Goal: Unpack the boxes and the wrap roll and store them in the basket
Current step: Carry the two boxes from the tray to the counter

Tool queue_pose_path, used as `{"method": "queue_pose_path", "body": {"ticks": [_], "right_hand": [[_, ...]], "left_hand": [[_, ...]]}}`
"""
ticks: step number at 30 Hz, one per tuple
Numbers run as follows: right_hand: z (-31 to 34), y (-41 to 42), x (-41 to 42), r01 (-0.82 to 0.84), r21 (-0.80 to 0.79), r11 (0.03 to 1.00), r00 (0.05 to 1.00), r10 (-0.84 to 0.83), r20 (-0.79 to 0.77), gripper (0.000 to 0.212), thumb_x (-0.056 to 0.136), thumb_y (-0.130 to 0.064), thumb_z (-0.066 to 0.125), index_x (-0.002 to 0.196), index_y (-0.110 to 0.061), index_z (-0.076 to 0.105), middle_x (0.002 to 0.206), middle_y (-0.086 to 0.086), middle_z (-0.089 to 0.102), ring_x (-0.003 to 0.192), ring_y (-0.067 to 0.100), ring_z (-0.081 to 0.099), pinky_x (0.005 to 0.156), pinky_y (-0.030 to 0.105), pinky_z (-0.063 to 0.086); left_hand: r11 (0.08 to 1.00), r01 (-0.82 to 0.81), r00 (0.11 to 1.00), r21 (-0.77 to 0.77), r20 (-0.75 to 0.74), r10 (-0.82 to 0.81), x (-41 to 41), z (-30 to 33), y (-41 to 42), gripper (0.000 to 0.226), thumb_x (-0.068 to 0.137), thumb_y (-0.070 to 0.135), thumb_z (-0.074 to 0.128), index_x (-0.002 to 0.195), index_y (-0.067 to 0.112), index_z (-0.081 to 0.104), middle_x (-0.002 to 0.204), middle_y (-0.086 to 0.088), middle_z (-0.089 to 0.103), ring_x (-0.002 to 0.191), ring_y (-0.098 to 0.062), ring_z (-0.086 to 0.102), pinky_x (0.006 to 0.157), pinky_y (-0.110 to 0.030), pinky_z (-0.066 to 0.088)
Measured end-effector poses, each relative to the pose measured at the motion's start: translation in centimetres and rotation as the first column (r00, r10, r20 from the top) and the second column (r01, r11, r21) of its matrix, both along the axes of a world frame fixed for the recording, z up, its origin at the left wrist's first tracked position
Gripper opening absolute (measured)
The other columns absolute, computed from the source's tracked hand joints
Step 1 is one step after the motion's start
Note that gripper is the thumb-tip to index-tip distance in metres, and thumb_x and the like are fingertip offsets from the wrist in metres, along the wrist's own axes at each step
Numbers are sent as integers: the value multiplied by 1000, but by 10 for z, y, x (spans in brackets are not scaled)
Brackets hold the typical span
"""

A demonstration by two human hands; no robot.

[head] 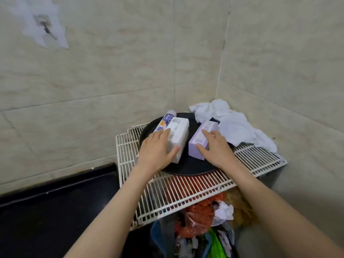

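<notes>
as seen from the head, ordered near to far, each line reads label: value.

bags below: crumpled plastic bags (pixel 201 220), red, green and white, sit nearest the viewer under the rack; what holds them cannot be told.
dark worktop: a black worktop (pixel 46 211) runs along the left, lower than the rack.
wire rack: a white wire rack (pixel 186 189) carries everything here, serving as a raised shelf in the corner.
black tray: a round black tray (pixel 188 166) lies on the rack under both boxes.
left hand: the left hand (pixel 156 151) has its grip curled round the near end of the white box (pixel 178 135), thumb on the right face, probably to lift it.
right hand: the right hand (pixel 216 148) has its grip laid over the purple box (pixel 202 138), thumb on the near end, fingers on top; a matching lift seems intended.
wrap roll: the wrap roll (pixel 163 122) lies just left of the white box, touching it, untouched by the fingers as far as can be told.
basket: not in view, so nothing is stored yet.
white cloth: a crumpled white cloth (pixel 232 123) lies behind the purple box, spilling over the rack's right side.
room: beige tiled walls (pixel 111 71) meet in a corner; a hook (pixel 45 27) sticks to the left wall.
</notes>
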State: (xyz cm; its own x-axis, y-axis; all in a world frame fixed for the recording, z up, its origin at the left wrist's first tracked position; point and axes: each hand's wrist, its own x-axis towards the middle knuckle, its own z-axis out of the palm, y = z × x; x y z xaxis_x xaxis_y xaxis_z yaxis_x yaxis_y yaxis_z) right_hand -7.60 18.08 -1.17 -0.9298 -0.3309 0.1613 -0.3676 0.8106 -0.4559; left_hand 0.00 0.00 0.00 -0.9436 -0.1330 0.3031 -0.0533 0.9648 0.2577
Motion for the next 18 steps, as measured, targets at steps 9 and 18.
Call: {"method": "queue_pose_path", "body": {"ticks": [9,18], "right_hand": [[-6,-32,-25,175,-87,981,982,-168,81,72,75,-59,58,131,-16,40,141,15,29,122,41,35,94,43,38],[4,-20,-26,129,-133,983,952,-86,293,74,77,-38,64,139,-17,29,133,18,40,116,34,48,90,38,43]], "left_hand": [[986,-167,983,-1,74,166,-44,-4,21,69,79,55,53,132,15,34,122,-23,50,111,-38,45,91,-44,38],[979,-151,988,134,52,145,-27,-7,23,61,80,34,55,135,19,33,123,-24,49,113,-38,42,95,-44,35]]}}
